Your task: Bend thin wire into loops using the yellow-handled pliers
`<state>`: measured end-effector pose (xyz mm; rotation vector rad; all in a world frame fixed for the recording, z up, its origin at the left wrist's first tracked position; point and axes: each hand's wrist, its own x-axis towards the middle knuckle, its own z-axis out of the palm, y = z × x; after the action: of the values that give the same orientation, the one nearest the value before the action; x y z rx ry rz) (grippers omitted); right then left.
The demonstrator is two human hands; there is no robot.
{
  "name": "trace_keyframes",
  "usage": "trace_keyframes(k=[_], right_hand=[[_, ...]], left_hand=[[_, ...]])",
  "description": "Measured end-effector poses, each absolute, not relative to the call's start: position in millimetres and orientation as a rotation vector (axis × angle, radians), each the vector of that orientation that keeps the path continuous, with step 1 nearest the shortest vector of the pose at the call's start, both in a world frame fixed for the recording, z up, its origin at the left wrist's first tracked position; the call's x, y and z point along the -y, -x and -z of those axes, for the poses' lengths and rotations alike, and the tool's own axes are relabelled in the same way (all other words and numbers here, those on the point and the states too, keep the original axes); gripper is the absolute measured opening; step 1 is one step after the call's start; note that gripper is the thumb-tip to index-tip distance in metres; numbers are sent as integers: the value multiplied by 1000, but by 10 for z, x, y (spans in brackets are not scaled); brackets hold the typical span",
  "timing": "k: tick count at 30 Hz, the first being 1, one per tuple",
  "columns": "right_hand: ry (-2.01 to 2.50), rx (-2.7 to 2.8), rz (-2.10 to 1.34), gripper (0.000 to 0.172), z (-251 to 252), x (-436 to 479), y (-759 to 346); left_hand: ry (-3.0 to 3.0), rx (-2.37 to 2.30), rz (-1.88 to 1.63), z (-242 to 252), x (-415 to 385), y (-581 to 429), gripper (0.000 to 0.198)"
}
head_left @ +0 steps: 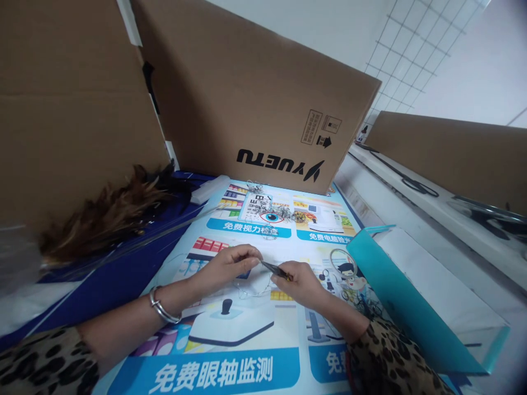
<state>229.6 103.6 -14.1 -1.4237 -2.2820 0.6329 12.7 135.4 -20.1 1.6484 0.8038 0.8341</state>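
Observation:
Over the middle of the printed poster [284,323], my right hand [302,284] is closed around small pliers [276,270], whose narrow jaws point left. Their tip meets the fingertips of my left hand [230,266], which are pinched together on something too small to make out. A thin wire loop [257,288] seems to hang below the two hands, faint against the poster. Further back lies a loose pile of thin metal wire pieces [280,211]. To the right of my right hand, a wire ring [343,262] rests near more small wire items [364,299].
Brown feathers [111,214] lie at the left beside a clear bag [18,274]. Cardboard panels [247,93] stand behind and at the left. A teal open box [428,312] is at the right, with scissors [420,186] on a ledge beyond it.

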Motion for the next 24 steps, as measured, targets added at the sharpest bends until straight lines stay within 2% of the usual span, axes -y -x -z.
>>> trace_keyframes(k=[12,19,24], right_hand=[[1402,2281,-635,27,155,-1031,-2296],[1423,2279,-593,25,134,-1026,-2289],[1419,2291,-609,24,125,-1025,-2291]], left_hand=[[-1803,-865,-881,131,-1298,-116,26],[-1690,-839,-824,235,-1343,-130,20],[-1691,-857,-839,248,-1333,-132,23]])
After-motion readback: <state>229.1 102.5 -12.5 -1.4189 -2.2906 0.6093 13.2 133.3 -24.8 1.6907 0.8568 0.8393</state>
